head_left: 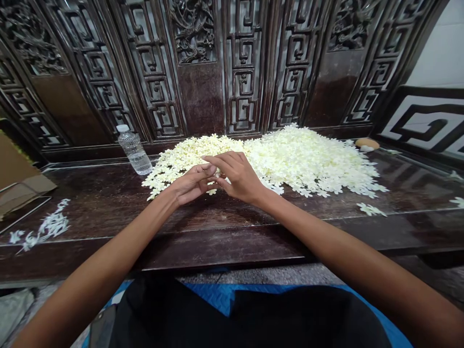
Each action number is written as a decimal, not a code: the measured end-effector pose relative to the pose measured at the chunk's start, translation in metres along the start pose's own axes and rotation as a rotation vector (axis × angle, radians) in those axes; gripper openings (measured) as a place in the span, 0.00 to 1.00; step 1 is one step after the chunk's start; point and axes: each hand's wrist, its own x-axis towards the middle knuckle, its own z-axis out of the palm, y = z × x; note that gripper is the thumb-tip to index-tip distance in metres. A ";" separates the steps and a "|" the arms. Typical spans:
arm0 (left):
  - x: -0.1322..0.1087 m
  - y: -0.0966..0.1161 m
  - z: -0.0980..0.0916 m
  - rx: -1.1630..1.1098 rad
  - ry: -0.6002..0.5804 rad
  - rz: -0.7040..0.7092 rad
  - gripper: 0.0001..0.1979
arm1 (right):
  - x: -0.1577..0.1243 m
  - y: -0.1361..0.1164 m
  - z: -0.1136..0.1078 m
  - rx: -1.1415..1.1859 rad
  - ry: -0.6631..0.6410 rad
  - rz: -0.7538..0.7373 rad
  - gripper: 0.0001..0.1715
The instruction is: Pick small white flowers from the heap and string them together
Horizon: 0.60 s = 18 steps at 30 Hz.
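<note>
From my remote seat, nearest first, I see a blue mat [217,296] and dark clothing across the lap [232,314], then both bare forearms reaching out over the edge of a dark polished wooden bench [224,244]. My left hand [192,184] and right hand [237,178] meet low over the near side of a heap of small cream-white blossoms [304,162], their fingers curled and almost touching. I can't tell whether they are pinching anything, because a blossom could be hidden between the fingertips. The heap lies on the bench, spreading wide behind and beside the hands. I'd judge each blossom very light, soft and easily torn, so it seems best taken singly and gently at its centre, not by a petal. Stray blossoms [371,209] lie on the bench to the right, with a loose white scatter [45,224] to the left. Beyond, a clear plastic water bottle [135,152] stands left of the heap, a flattened cardboard piece [18,174] sits at far left, and a small tan lump [367,144] lies to the right. Carved dark wooden lattice panels [242,82] rise behind everything, beside a white wall [442,48].
</note>
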 end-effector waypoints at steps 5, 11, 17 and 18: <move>0.001 0.001 -0.006 0.006 0.022 0.012 0.14 | 0.001 0.000 -0.004 0.016 0.035 -0.017 0.26; 0.001 0.004 -0.010 0.050 0.032 0.018 0.16 | 0.003 -0.001 -0.007 0.036 0.042 0.008 0.23; 0.003 0.003 -0.010 0.043 0.093 0.045 0.17 | 0.004 -0.003 -0.010 0.048 0.018 0.023 0.23; 0.004 0.002 -0.010 0.044 0.105 0.051 0.17 | 0.004 -0.004 -0.010 0.049 0.017 0.023 0.23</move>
